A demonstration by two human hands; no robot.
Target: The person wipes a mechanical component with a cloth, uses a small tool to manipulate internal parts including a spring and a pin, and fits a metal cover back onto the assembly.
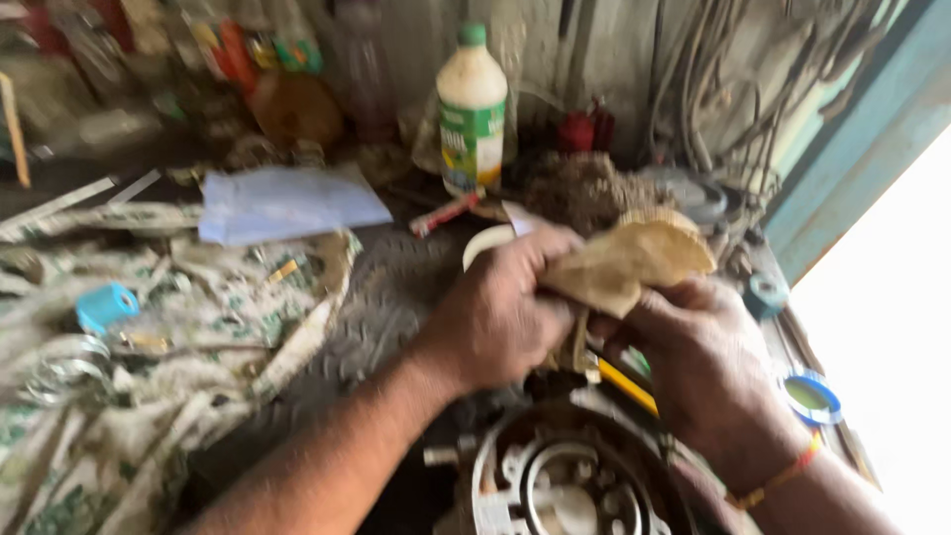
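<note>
On the cluttered workbench [396,287], dark and patterned where bare, a crumpled green-and-white printed cloth [149,396] covers the whole left side. Frame is motion-blurred, so fine detail is soft. Bottom centre sits a round metal machine part [565,485] with a ring-shaped opening and bolts around it, directly below both hands. Back wall has loops of cables [723,89] hanging at upper right, next to a teal door frame [872,139].

Left hand [495,317] is closed on the near edge of a tan folded sheet [629,263], fingers curled over it, thumb side up. Right hand [703,357] comes from the lower right, an orange thread band [783,476] on its wrist; its fingers pinch the same sheet from underneath. Sheet is held between the two hands, above the metal part and clear of the bench; probably sandpaper or stiff paper, blur makes it hard to tell.

Behind the hands stands a white bottle with green cap and label [473,109], upright. A pale blue paper [287,203] lies flat left of it. A yellow-handled tool [624,384] shows between the hands, just under them. Small blue roll [107,305] rests on the cloth, far left. Blue-rimmed round lid [810,396] lies right of the right hand, near the bench edge.
</note>
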